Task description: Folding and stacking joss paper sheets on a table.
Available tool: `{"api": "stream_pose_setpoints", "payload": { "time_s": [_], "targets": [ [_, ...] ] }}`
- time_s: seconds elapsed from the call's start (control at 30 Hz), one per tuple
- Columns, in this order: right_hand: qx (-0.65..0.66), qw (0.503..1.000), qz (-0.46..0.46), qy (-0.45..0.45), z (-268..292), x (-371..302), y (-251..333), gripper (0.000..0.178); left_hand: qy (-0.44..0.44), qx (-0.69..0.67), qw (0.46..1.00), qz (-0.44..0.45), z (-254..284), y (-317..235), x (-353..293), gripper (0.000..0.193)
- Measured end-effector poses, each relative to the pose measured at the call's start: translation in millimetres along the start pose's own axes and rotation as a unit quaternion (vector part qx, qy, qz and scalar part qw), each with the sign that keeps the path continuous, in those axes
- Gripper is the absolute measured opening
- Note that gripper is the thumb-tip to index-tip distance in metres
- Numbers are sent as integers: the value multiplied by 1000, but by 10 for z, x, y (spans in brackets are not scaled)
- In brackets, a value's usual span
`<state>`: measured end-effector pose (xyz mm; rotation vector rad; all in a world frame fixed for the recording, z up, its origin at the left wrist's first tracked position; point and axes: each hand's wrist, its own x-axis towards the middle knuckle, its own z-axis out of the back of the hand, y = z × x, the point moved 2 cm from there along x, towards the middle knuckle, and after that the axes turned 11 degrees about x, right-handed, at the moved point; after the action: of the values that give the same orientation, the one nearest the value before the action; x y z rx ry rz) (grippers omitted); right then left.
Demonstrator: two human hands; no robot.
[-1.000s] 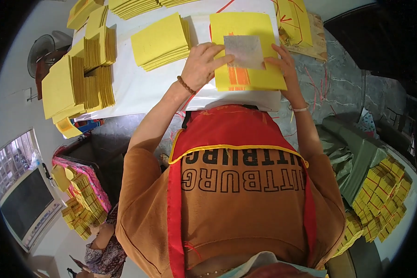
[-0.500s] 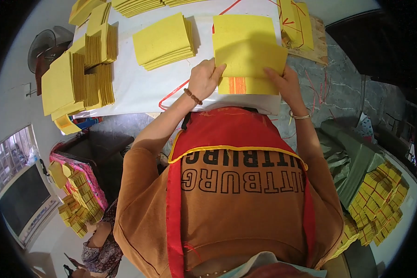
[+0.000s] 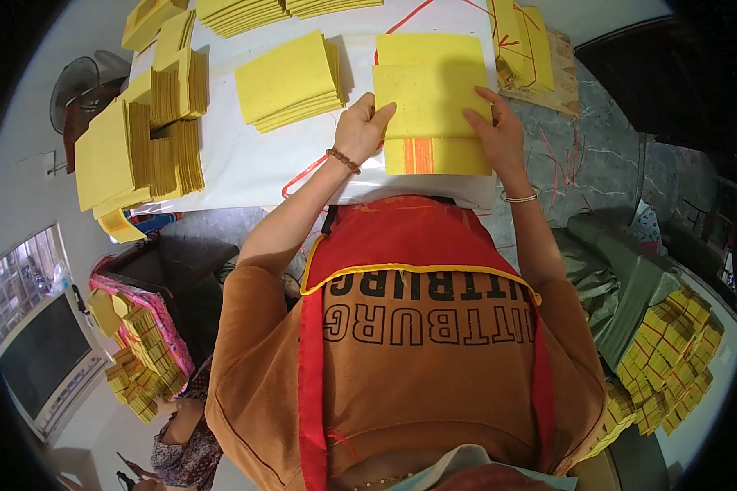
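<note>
A wad of yellow paper [image 3: 430,102] lies across a larger yellow stack, whose far end and near end show beyond it. On the near end of that lower stack [image 3: 458,157] is an orange-red striped patch. My left hand [image 3: 360,127] grips the wad's left edge, thumb on top and the other fingers partly hidden beneath. At the right edge, my right hand [image 3: 499,135] holds the wad between its sides, with thumb and forefinger resting on the paper. A bead bracelet circles my left wrist, a pale bangle my right.
Another fanned yellow paper stack [image 3: 291,82] lies left of my hands on the white-covered table [image 3: 229,168]. Tall yellow stacks [image 3: 115,147] line its left side. Red-tied bundles [image 3: 528,45] stand at the right. Red strips litter the grey floor [image 3: 561,155]. Another person's arm [image 3: 184,430] shows lower left.
The wad has shifted left and lies squarer over the lower stack. My right hand's fingers have spread along its right edge, while my left hand keeps its grip.
</note>
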<state>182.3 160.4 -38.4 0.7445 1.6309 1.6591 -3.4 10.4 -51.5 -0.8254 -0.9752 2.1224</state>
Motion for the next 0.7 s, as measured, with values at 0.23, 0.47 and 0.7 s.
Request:
{"api": "stream_pose_setpoints", "payload": {
  "time_s": [0.23, 0.47, 0.7],
  "targets": [
    [-23, 999, -1, -32, -22, 9, -54, 46, 21, -71, 997, 32, 14, -45, 44, 24],
    [-88, 995, 39, -40, -7, 29, -116, 49, 2, -160, 987, 15, 57, -97, -51, 20],
    [-104, 993, 8, -51, -28, 17, -22, 49, -83, 62, 994, -37, 118, -225, -120, 27]
  ]
}}
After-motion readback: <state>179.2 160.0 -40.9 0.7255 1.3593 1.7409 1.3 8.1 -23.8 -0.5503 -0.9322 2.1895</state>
